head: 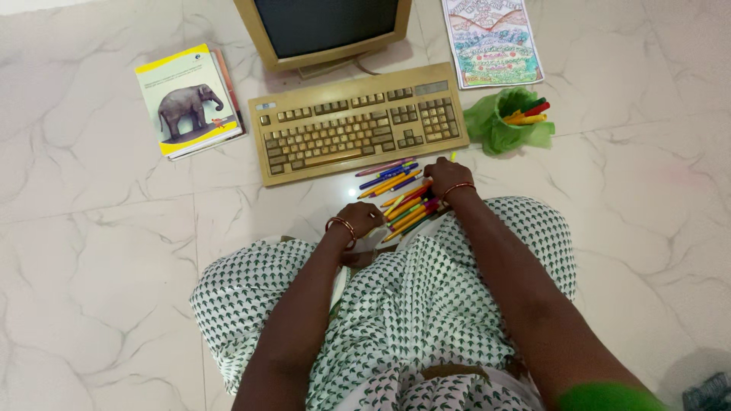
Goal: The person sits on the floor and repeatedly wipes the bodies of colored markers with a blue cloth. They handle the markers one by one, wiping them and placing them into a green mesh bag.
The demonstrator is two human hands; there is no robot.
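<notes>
A spread of coloured pens [397,192] lies on the white marble floor between my knees and an old beige keyboard [356,129]. My right hand [445,173] rests on the right end of the pens, fingers curled over them. My left hand [361,216] sits at their left lower edge, fingers bent, touching the nearest pens. Both wrists wear red and gold bangles. Whether either hand grips a pen is hidden by the fingers.
A green bag [499,125] holding more pens lies right of the keyboard. A beige monitor [324,30] stands behind it, a coloured drawing sheet [493,42] to its right, and a stack of books with an elephant cover [189,100] to its left.
</notes>
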